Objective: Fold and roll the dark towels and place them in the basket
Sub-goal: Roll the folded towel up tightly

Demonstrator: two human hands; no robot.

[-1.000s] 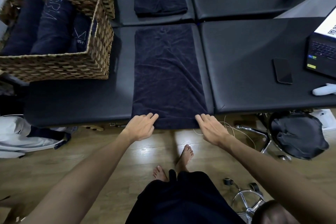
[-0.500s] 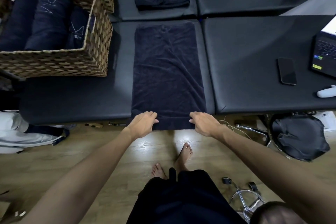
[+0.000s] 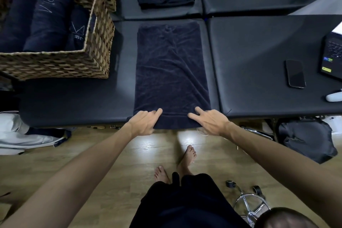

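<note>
Right of basket, on table: one towel, flat, not yet rolled. Left hand pinches its near hem; right hand presses the near corner, fingers straight. Basket holds three rolls. I judge rolling and placing remain.

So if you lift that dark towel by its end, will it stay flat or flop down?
Probably flop: the towel is wrinkled, and its near end already droops over the table edge. It likely bends easily, since the rolled towels in the basket are wound up snugly. It probably won't slide much; the cloth looks fuzzy.
</note>
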